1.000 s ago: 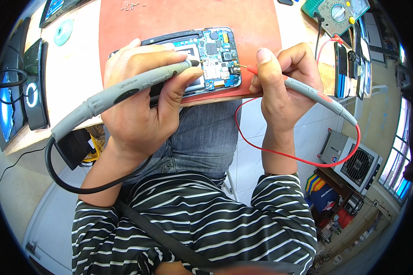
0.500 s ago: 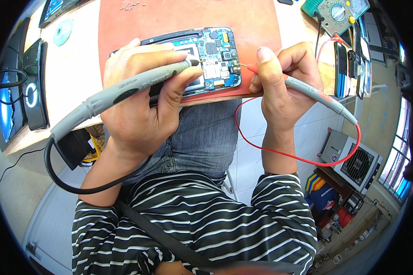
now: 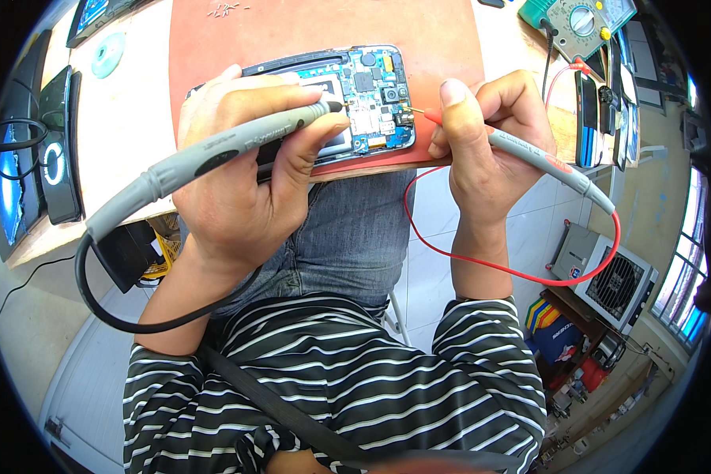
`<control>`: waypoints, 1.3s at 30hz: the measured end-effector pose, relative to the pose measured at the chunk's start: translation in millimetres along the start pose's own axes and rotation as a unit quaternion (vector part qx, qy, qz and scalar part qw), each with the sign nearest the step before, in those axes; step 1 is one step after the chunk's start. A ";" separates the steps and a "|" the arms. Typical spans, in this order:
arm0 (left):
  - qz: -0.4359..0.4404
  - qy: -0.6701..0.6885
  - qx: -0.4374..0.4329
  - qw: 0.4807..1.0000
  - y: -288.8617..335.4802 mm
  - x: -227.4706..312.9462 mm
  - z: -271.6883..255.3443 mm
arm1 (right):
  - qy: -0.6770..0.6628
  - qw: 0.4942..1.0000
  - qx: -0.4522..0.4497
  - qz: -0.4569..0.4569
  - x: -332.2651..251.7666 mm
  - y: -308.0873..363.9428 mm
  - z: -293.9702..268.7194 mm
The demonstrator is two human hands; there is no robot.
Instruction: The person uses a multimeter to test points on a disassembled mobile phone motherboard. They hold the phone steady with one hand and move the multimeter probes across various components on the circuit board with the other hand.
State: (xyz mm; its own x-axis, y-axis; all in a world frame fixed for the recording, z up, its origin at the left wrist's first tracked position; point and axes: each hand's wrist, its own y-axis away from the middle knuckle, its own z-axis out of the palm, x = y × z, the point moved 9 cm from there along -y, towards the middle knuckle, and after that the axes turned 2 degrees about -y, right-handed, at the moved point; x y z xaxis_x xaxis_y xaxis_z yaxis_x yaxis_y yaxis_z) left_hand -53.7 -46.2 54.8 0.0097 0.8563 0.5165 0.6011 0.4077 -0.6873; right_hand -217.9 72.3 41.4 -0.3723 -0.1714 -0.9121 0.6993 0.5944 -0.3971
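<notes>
An opened smartphone (image 3: 371, 71) lies on an orange mat, its blue circuit board showing at the right end. My left hand (image 3: 241, 178) is closed around a grey multimeter probe with a black lead (image 3: 213, 154), and its tip meets the board's left part. The same hand rests over the phone's left half and hides much of the battery. In my right hand (image 3: 486, 146) is a grey and red multimeter probe (image 3: 537, 156) with a red lead. Its thin metal tip reaches the board's right edge beside the camera module; whether it touches is too small to tell.
Several tiny screws (image 3: 227, 11) lie on the orange mat (image 3: 332, 28) at the back. A green multimeter (image 3: 581, 24) stands at the far right, with phones (image 3: 588, 118) nearer me. On the left are a teal round dish (image 3: 108, 55) and a black device (image 3: 59, 150).
The red-lead probe's tip has shifted slightly up and left along the board's right edge. My left hand and the phone look unmoved.
</notes>
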 end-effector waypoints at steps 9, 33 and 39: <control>0.004 0.004 0.006 1.000 0.3 -0.5 -0.1 | 0.044 0.999 -0.029 -0.016 -2.3 -1.5 1.7; 0.000 0.008 0.002 1.000 1.2 -0.7 0.3 | 0.047 0.998 -0.024 -0.025 -3.5 -1.4 0.9; 0.002 0.001 0.004 1.000 1.4 -1.1 0.5 | 0.034 0.999 -0.021 -0.013 -1.7 -1.0 0.9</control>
State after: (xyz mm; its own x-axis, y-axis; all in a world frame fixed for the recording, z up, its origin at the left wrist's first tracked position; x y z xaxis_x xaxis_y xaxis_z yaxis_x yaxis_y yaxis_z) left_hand -53.2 -46.4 53.1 0.0131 0.8570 0.5152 0.5951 0.4074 -0.6927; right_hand -217.5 71.4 43.3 -0.4318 -0.1333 -0.8920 0.6636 0.6229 -0.4143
